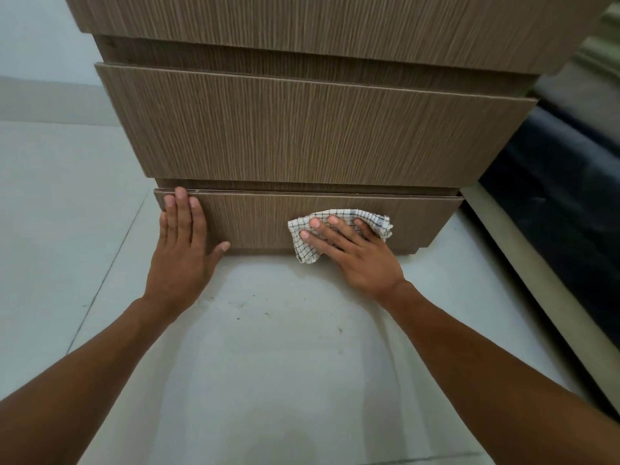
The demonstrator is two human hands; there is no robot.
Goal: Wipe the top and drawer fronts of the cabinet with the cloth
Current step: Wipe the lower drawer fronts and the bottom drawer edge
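A brown wood-grain cabinet (302,129) with three drawer fronts fills the upper view; its top is out of frame. My right hand (355,253) presses a white cloth with a dark check pattern (339,229) flat against the middle of the bottom drawer front (261,219), fingers spread over it. At the left end of that same drawer front my left hand (183,243) lies flat with its fingers together, fingertips at the drawer's top edge, holding nothing.
The cabinet stands on a pale tiled floor (268,364) with a few dark specks in front of it. To the right runs a beige bed frame edge (523,273) with dark bedding (563,182) above it. A light wall (40,45) is at the left.
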